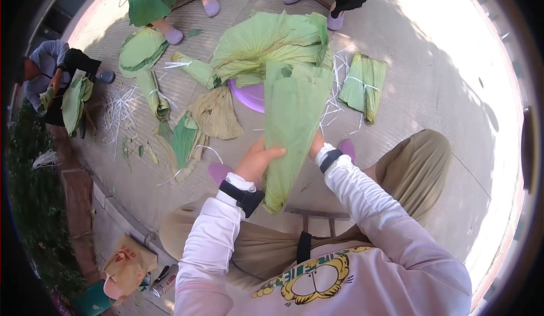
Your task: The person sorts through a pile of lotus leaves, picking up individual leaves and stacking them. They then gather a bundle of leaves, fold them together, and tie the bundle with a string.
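Note:
A long folded bundle of green lotus leaves [297, 109] stands out in front of me, wide at its far end and narrowing toward my lap. My left hand [259, 160] grips its left side, thumb across the top and the other fingers hidden beneath. At the right edge my right hand [316, 145] holds the same bundle, most of its fingers concealed behind the leaf. Beyond it, a pile of spread lotus leaves [249, 41] covers part of a purple round plastic object [248, 96]. A leaf bundle tied with white string [362, 86] lies to the right.
More tied leaf bundles [152, 92], dry brown leaves [218, 114] and loose white strings [119, 105] lie on the left pavement. A person [48, 78] sits at far left with leaves. Other seated people's legs show at the top. A paper bag [129, 265] stands lower left.

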A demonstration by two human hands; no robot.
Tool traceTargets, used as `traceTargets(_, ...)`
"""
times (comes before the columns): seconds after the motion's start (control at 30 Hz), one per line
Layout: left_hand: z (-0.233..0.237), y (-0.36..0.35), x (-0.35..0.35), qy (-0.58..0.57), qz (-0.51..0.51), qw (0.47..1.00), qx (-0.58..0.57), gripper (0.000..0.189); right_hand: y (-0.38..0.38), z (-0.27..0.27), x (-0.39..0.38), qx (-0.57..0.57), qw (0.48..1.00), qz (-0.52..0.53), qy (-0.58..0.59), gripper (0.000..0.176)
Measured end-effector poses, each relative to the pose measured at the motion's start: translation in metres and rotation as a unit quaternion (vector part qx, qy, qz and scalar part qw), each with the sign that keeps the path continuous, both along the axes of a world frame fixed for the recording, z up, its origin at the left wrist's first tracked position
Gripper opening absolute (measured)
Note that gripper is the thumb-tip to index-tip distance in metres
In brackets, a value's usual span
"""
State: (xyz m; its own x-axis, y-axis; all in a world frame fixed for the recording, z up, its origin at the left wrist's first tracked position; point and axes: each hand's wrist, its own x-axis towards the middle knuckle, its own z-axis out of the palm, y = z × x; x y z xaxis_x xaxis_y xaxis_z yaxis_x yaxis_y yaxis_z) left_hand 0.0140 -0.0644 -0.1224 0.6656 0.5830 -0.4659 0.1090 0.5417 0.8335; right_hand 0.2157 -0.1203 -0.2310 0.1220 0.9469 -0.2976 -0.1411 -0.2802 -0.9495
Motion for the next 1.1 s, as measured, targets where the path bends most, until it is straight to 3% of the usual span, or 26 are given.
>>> traceTargets(0.03, -0.003, -0.002, -0.003, -0.011, 0.015, 1.000, 0.016, 0.051, 0.003, 0.032, -0.006, 0.017, 0.971, 0.008, 0.240, 0.032)
traceTargets(0.07, -0.002, -0.003, 0.006, -0.035, 0.019, 0.999, 0.037, 0.052, 0.002, 0.042, -0.005, 0.007, 0.963, 0.035, 0.269, 0.034)
traceTargets(0.1, 0.000, -0.001, 0.005, -0.040, 0.039, 0.998, -0.004, 0.055, 0.001, 0.045, -0.008, -0.009, 0.977, -0.005, 0.212, 0.034)
traceTargets(0.17, 0.015, 0.003, 0.005, -0.115, -0.004, 0.993, -0.034, 0.054, -0.008, 0.089, -0.011, 0.022, 0.975, -0.063, 0.211, 0.037)
traceTargets(0.27, 0.022, -0.004, 0.004, -0.085, -0.042, 0.995, -0.023, 0.051, -0.030, 0.098, -0.002, 0.053, 0.985, -0.084, 0.144, 0.036)
traceTargets(0.37, 0.017, -0.017, 0.007, -0.059, -0.038, 0.997, -0.030, 0.048, -0.054, 0.111, 0.009, 0.049, 0.995, -0.084, -0.004, 0.034)
traceTargets(0.47, 0.033, -0.023, 0.006, -0.063, -0.064, 0.996, -0.010, 0.046, -0.067, 0.115, 0.020, 0.028, 0.995, -0.093, 0.026, 0.035)
traceTargets(0.7, 0.033, -0.011, 0.003, -0.080, 0.037, 0.996, 0.020, 0.042, -0.095, 0.166, 0.020, 0.035, 0.992, -0.114, 0.047, 0.014)
traceTargets(0.8, 0.030, -0.008, 0.003, -0.114, 0.056, 0.991, 0.035, 0.043, -0.100, 0.174, 0.031, 0.095, 0.955, -0.084, 0.269, 0.016)
traceTargets(0.9, 0.043, -0.012, -0.001, -0.131, 0.073, 0.989, 0.014, 0.044, -0.104, 0.184, 0.037, 0.133, 0.910, -0.042, 0.391, 0.021)
traceTargets(1.03, 0.055, -0.009, -0.001, -0.113, 0.081, 0.988, 0.064, 0.045, -0.110, 0.206, 0.023, 0.122, 0.949, -0.098, 0.274, 0.031)
traceTargets(1.1, 0.053, -0.007, -0.003, -0.084, 0.091, 0.988, 0.092, 0.043, -0.113, 0.218, 0.013, 0.147, 0.977, -0.092, 0.121, 0.030)
